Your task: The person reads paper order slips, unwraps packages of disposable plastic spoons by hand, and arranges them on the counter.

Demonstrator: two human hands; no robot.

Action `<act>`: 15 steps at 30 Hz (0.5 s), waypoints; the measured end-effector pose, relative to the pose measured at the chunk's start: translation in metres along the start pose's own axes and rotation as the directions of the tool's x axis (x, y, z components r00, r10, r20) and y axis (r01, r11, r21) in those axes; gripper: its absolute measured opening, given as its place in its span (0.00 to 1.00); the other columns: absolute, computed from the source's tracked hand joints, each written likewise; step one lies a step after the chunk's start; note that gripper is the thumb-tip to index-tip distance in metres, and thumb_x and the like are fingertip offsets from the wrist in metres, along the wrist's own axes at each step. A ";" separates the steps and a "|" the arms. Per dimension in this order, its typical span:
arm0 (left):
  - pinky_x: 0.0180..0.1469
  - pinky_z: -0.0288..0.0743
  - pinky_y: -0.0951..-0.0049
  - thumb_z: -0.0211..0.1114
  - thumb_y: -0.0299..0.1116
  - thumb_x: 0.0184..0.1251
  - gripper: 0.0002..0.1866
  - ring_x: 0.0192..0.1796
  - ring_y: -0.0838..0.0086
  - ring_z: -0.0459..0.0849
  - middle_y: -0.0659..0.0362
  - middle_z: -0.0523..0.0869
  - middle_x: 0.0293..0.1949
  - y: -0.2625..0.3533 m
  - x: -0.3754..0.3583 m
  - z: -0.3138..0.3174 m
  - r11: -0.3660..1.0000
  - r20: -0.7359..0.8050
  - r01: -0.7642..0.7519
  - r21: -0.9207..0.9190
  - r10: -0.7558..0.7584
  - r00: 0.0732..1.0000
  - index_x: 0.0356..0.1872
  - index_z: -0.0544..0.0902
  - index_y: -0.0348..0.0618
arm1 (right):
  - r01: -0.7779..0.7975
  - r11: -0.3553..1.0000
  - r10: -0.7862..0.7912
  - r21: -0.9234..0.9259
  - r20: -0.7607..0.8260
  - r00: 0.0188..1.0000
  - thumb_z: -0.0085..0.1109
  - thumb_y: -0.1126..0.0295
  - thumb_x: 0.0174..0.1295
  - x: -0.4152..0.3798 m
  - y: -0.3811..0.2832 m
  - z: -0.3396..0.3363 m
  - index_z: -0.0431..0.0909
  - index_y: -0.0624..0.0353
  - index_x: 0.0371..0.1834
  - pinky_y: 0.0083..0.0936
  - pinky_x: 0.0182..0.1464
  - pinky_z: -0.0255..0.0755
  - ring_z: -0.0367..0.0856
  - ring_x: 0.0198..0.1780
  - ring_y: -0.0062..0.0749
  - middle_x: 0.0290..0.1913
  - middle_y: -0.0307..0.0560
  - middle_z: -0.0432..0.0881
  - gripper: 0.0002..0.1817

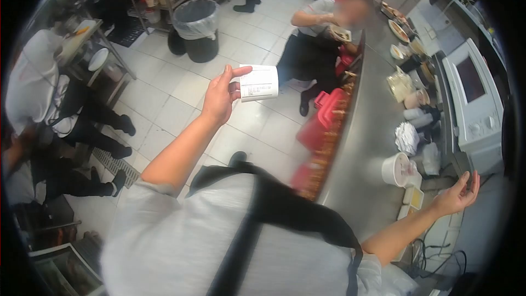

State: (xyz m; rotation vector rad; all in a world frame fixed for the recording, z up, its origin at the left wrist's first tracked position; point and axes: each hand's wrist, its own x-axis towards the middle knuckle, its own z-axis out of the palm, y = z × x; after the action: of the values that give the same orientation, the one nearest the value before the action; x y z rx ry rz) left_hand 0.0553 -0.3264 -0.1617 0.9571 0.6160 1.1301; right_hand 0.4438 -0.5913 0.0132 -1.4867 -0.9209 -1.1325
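My left hand is raised over the tiled floor and pinches a white printed paper slip between thumb and fingers, with the forefinger pointing out. My right hand reaches to the right end of the steel counter. Its fingers are spread, and the fingertips are at a small dark box below the white microwave. That hand has nothing in its grasp. My grey shirt and dark apron straps fill the bottom of the view.
A white tub, crumpled paper, cups and plates stand along the counter. Red containers sit under its edge. One person crouches by the counter, others sit at the left. A lined black bin stands on the floor.
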 end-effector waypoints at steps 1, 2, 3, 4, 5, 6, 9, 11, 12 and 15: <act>0.52 0.74 0.69 0.39 0.50 0.75 0.30 0.48 0.67 0.80 0.48 0.76 0.53 0.005 0.001 -0.006 1.000 -0.032 -0.016 0.017 0.016 0.999 0.53 0.74 0.29 | -0.039 0.999 0.039 0.000 0.043 0.998 0.59 0.68 0.61 -0.006 -0.001 0.008 0.77 0.61 0.47 0.26 0.52 0.65 0.70 0.56 0.29 0.55 0.46 0.73 0.13; 0.50 0.74 0.69 0.39 0.50 0.75 0.30 0.47 0.68 0.80 0.48 0.78 0.51 0.007 0.004 -0.013 0.999 -0.062 -0.029 0.031 0.030 0.998 0.53 0.74 0.29 | -0.047 0.999 0.048 -0.015 0.079 0.996 0.59 0.68 0.62 -0.014 -0.001 0.017 0.77 0.60 0.48 0.27 0.54 0.64 0.70 0.57 0.29 0.56 0.46 0.72 0.13; 0.49 0.75 0.70 0.38 0.49 0.75 0.30 0.45 0.68 0.81 0.48 0.80 0.48 0.009 0.006 -0.019 0.998 -0.092 -0.039 0.042 0.043 0.995 0.53 0.74 0.29 | -0.064 0.998 0.063 0.001 0.112 0.992 0.58 0.69 0.62 -0.021 -0.004 0.026 0.76 0.60 0.49 0.27 0.54 0.64 0.70 0.57 0.30 0.57 0.46 0.71 0.13; 0.49 0.75 0.70 0.38 0.50 0.75 0.30 0.45 0.69 0.81 0.48 0.79 0.48 0.013 0.009 -0.026 0.998 -0.107 -0.047 0.047 0.052 0.993 0.53 0.74 0.29 | -0.074 0.997 0.071 0.015 0.144 0.987 0.58 0.69 0.62 -0.027 -0.011 0.036 0.75 0.60 0.50 0.27 0.55 0.64 0.70 0.57 0.30 0.57 0.46 0.71 0.14; 0.49 0.75 0.70 0.38 0.50 0.75 0.30 0.45 0.69 0.81 0.48 0.79 0.48 0.017 0.014 -0.034 0.997 -0.120 -0.056 0.052 0.062 0.991 0.53 0.74 0.28 | -0.084 0.996 0.078 0.030 0.174 0.982 0.57 0.69 0.62 -0.034 -0.018 0.046 0.75 0.59 0.51 0.27 0.55 0.63 0.70 0.57 0.30 0.57 0.46 0.71 0.14; 0.48 0.75 0.71 0.37 0.50 0.75 0.31 0.45 0.69 0.81 0.48 0.79 0.49 0.022 0.019 -0.043 0.996 -0.133 -0.067 0.058 0.074 0.988 0.53 0.74 0.28 | -0.124 0.988 0.100 0.097 0.222 0.970 0.56 0.71 0.63 -0.042 -0.023 0.058 0.73 0.60 0.53 0.27 0.56 0.63 0.71 0.57 0.30 0.58 0.46 0.70 0.15; 0.48 0.75 0.73 0.44 0.44 0.74 0.25 0.45 0.70 0.81 0.48 0.79 0.49 0.034 0.043 -0.079 0.997 -0.159 -0.078 -0.013 0.075 0.984 0.53 0.75 0.29 | -0.219 0.936 0.075 0.277 0.451 0.889 0.55 0.73 0.62 -0.077 -0.060 0.102 0.73 0.61 0.50 0.25 0.56 0.63 0.72 0.53 0.28 0.52 0.45 0.74 0.14; 0.48 0.76 0.73 0.51 0.34 0.70 0.19 0.46 0.71 0.81 0.50 0.79 0.50 0.032 0.067 -0.108 0.998 -0.175 -0.062 0.006 0.062 0.983 0.56 0.72 0.33 | -0.235 0.953 0.026 0.190 0.724 0.689 0.55 0.75 0.60 -0.099 -0.098 0.133 0.75 0.61 0.48 0.24 0.54 0.65 0.72 0.51 0.27 0.47 0.44 0.76 0.12; 0.48 0.76 0.73 0.55 0.29 0.67 0.19 0.46 0.71 0.81 0.50 0.78 0.50 0.033 0.079 -0.123 0.998 -0.191 -0.063 0.019 0.065 0.980 0.58 0.71 0.35 | -0.371 0.900 0.040 0.230 0.802 0.596 0.56 0.76 0.59 -0.118 -0.116 0.154 0.76 0.61 0.46 0.24 0.53 0.66 0.72 0.50 0.27 0.46 0.43 0.77 0.12; 0.53 0.74 0.71 0.61 0.16 0.54 0.33 0.51 0.72 0.79 0.54 0.77 0.52 0.035 0.098 -0.152 0.984 -0.170 -0.172 -0.049 0.161 0.972 0.64 0.63 0.45 | -0.804 0.568 0.013 0.173 0.976 0.219 0.59 0.78 0.54 -0.209 -0.165 0.226 0.74 0.61 0.49 0.24 0.52 0.68 0.73 0.48 0.26 0.46 0.43 0.77 0.17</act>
State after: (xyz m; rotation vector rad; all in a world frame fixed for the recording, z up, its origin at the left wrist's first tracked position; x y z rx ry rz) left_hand -0.0525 -0.1816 -0.1995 0.8785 0.6383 1.3812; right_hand 0.2752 -0.3366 -0.1556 -1.4925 -1.2815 0.7260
